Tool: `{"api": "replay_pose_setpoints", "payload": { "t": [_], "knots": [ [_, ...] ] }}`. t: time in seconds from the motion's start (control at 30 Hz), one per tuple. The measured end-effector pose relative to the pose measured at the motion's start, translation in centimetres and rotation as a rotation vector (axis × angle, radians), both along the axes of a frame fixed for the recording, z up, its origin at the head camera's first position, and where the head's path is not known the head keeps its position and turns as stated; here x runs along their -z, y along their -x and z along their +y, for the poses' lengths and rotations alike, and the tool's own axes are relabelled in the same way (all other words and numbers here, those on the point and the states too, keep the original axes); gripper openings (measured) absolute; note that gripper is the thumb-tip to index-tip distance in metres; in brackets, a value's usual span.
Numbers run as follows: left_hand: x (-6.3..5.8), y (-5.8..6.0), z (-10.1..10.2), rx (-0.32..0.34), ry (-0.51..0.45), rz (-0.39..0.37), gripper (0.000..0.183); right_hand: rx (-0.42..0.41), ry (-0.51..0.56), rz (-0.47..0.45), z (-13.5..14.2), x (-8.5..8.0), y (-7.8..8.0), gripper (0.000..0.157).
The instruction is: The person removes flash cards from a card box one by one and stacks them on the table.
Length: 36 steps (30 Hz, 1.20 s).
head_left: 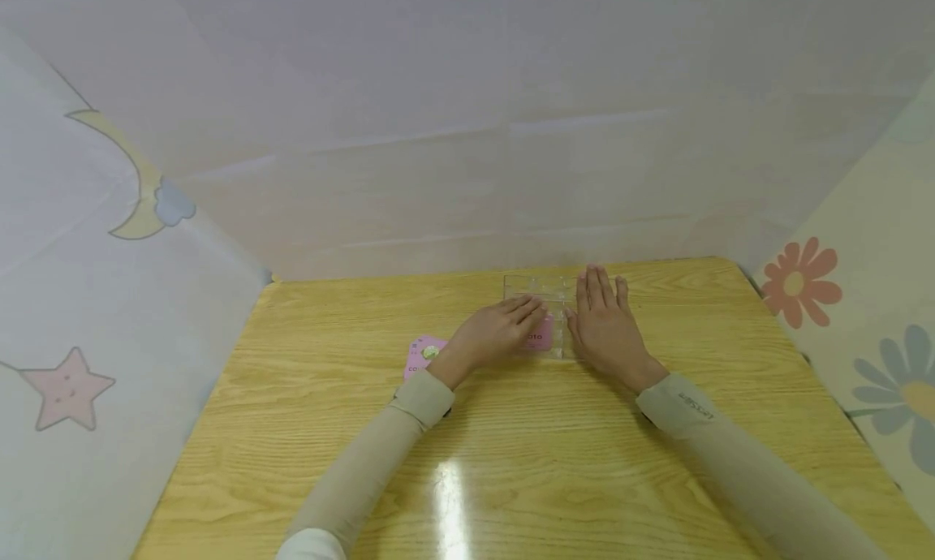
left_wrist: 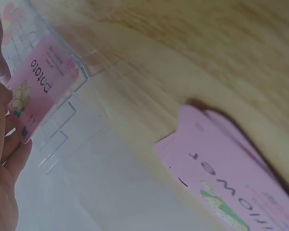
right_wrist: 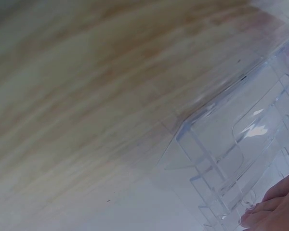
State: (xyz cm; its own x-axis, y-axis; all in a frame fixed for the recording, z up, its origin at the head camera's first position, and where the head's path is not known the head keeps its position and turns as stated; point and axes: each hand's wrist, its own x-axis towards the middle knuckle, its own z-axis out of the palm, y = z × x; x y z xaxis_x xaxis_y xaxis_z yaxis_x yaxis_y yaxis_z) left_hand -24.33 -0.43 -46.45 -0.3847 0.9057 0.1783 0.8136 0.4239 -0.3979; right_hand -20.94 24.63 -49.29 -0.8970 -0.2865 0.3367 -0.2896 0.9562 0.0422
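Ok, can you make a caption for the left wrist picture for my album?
Left hand holds a pink potato card at a clear plastic holder, more pink cards lying nearby.

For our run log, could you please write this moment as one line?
left hand: holds potato card at clear holder; right hand: beside holder; other cards: on table

The person is wearing a beige left sleeve (head_left: 365,454) and matching right sleeve (head_left: 760,471), each ending in a wide cuff (head_left: 422,398). Small dark lettering (head_left: 696,406) is marking the right cuff (head_left: 661,399); white fabric (head_left: 312,545) is showing at the left sleeve's upper end.
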Motion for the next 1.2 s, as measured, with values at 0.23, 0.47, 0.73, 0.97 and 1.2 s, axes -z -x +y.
{"api": "replay_pose_setpoints", "payload": {
  "t": [0.23, 0.47, 0.73, 0.97, 1.2],
  "knots": [
    [0.2, -0.1, -0.2, -0.025, 0.029, 0.002, 0.051, -0.014, -0.010, 0.045, 0.0, 0.1, -0.1, 0.070],
    [0.6, -0.2, -0.2, -0.008, -0.015, 0.026, 0.049, -0.008, 0.000, 0.008, 0.0, 0.1, -0.1, 0.071],
    [0.9, -0.2, 0.0, -0.020, -0.029, 0.033, 0.048, -0.024, 0.005, 0.032, 0.1, 0.1, -0.2, 0.070],
    [1.0, -0.2, 0.0, -0.014, -0.047, 0.037, 0.046, -0.009, 0.019, -0.013, 0.1, 0.0, 0.0, 0.071],
    [1.0, 0.0, 0.1, -0.005, -0.028, 0.030, 0.046, -0.005, 0.019, -0.020, 0.0, -0.2, -0.1, 0.071]
  ]
}}
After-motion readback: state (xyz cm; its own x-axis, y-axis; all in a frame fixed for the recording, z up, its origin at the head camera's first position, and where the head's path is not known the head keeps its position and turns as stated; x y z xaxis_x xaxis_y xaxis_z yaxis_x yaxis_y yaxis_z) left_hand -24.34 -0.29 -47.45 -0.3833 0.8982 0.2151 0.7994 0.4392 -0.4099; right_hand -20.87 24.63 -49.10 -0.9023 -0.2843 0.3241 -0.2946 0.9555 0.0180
